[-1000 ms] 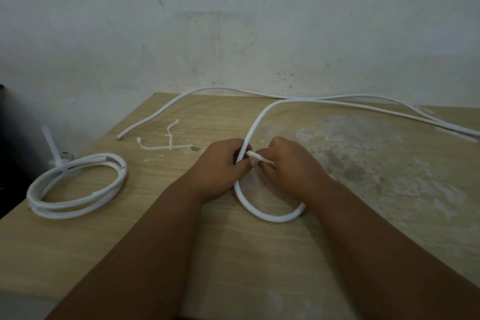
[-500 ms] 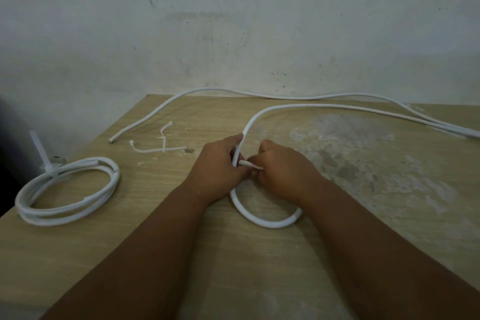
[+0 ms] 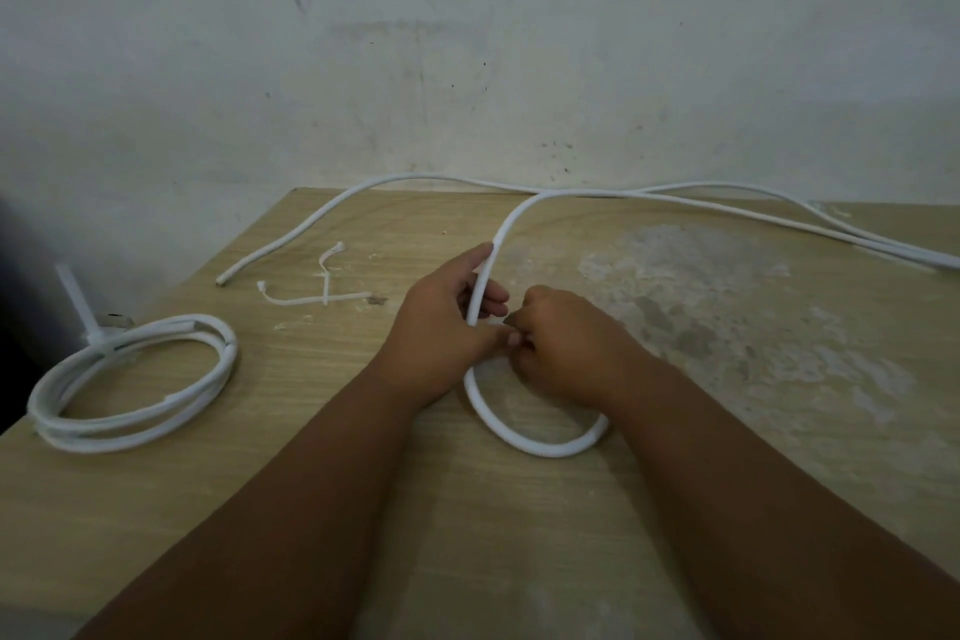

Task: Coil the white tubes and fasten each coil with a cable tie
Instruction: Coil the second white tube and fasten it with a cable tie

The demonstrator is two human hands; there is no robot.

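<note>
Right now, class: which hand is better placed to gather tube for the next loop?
Probably the right hand: the white tube has slack trailing off rightward, while the left hand grips the loop's crossing.

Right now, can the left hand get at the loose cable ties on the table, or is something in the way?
Probably yes. The cable ties lie just left of the left hand, with nothing between them. But that hand grips the white tube, so it must let go first.

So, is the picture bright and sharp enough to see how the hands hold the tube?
Head view: dim, even light, no glare; the left hand, right hand and white tube show clean edges, little blur; where the fingers meet it is dark, so the grip is hard to read.
</note>
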